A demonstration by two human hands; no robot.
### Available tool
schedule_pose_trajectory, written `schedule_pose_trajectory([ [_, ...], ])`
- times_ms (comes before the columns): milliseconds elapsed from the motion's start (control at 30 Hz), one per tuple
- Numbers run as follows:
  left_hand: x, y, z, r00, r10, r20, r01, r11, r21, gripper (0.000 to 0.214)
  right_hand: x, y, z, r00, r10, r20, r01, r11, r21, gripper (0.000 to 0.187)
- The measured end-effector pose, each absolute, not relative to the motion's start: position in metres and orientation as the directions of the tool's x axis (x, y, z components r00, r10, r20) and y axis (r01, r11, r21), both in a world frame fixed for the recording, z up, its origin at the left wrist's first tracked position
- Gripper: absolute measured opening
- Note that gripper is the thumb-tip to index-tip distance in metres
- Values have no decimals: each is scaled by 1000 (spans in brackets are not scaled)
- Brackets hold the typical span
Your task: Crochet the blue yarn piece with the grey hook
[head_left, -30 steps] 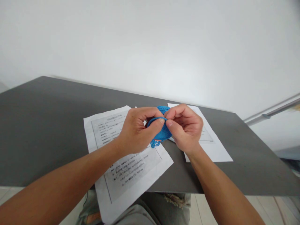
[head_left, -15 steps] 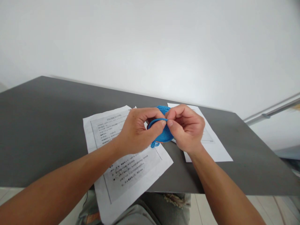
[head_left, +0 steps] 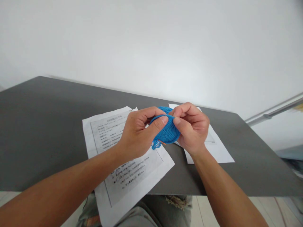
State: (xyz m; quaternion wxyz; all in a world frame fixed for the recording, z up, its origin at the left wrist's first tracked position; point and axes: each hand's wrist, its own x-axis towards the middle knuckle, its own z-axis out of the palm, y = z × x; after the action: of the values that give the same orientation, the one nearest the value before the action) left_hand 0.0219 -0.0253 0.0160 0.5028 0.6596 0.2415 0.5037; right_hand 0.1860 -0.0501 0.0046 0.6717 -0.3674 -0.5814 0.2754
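A round blue crochet piece [head_left: 167, 130], worked in rings, is held up above the table between both hands. My left hand [head_left: 142, 130] pinches its upper edge, thumb on the near side and fingers behind. My right hand [head_left: 190, 127] grips the same edge a little to the right, between thumb and curled fingers. Behind the piece shows more blue yarn [head_left: 164, 109], partly hidden by the fingers. Loose loops of blue yarn [head_left: 156, 144] hang at its lower left, and a bit of orange peeks out beside them.
A printed sheet [head_left: 142, 186] lies under my left arm and overhangs the near edge of the dark grey table [head_left: 59, 126]. Another white sheet [head_left: 220, 154] rests to the right, beyond my right hand. A white wall [head_left: 151, 47] rises behind the table.
The crochet piece has been spread flatter, so more of its ringed face shows. My right hand has shifted slightly right, widening the gap between the thumbs.
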Motion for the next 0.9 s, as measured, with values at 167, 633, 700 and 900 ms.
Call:
schedule_pose_trajectory([
  [167, 20, -25, 18, 351, 789, 504, -114, -498, 860, 17, 187, -52, 3, 153, 813, 562, 51, 561, -826, 9],
  [633, 18, -24, 20, 335, 776, 535, -46, -553, 832, 18, 185, -52, 3, 153, 797, 585, 98, 576, -811, 7],
  [700, 18, -24, 20, 337, 771, 541, -38, -563, 826, 19, 185, -52, 3, 158, 795, 585, 103, 576, -811, 7],
  [900, 18, -24, 22, 346, 757, 555, -26, -583, 812, 19, 184, -53, 4, 143, 791, 595, 79, 590, -803, 8],
])
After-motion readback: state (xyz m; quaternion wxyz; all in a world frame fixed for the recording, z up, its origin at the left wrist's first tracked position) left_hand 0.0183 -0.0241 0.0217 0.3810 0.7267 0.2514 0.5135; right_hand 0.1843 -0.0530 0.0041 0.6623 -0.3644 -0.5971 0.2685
